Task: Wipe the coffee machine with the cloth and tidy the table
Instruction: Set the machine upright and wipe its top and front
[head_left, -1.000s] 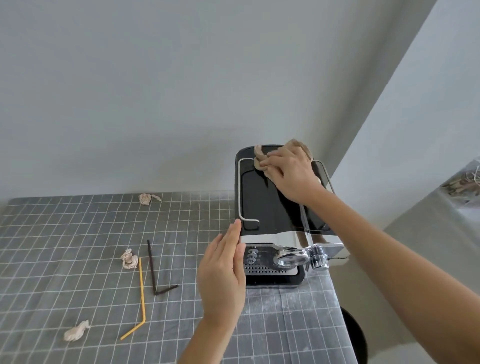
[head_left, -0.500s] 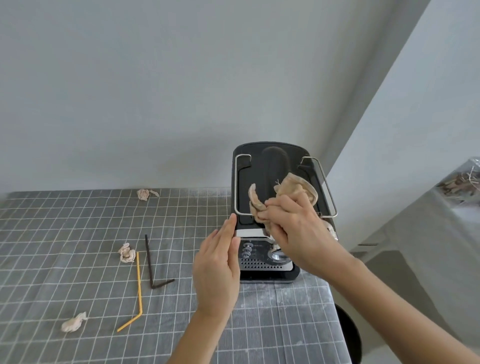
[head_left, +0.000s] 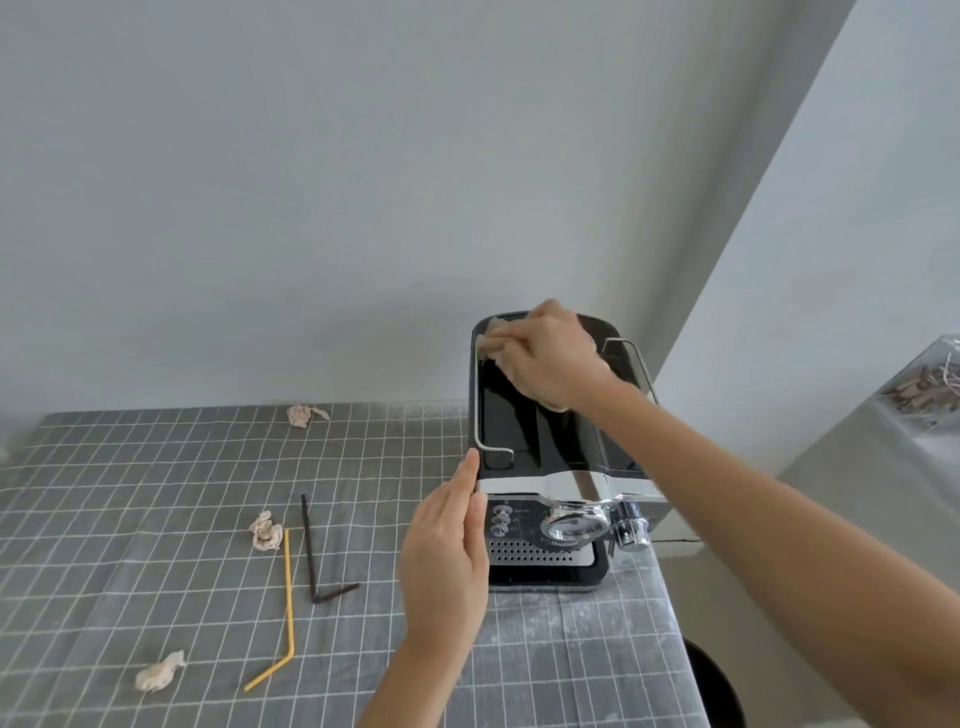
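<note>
Table (head_left: 156, 467): covered in a grey cloth with a white grid, it ran from the left wall to the right edge, where the coffee machine stood.
Coffee machine (head_left: 540, 457): black top with a wire rail on each side, shiny silver front with buttons and a round dial, set at the table's far right corner near the wall.
My right hand (head_left: 550, 358): it lay on the far left part of the machine's top, fingers closed over the cloth and pressing it down.
My left hand (head_left: 447, 561): flat and open, fingers together, its edge against the machine's left front corner.
Cloth (head_left: 491, 340): beige, bunched under my right hand, only a bit showing at the fingertips.
Straws: a yellow one (head_left: 287, 587) and a dark one (head_left: 310, 551), both bent, lay side by side left of the machine.
Paper scraps: one crumpled wad near the wall (head_left: 304, 414), one beside the yellow straw's top (head_left: 266, 530), one toward the near left (head_left: 158, 671).
</note>
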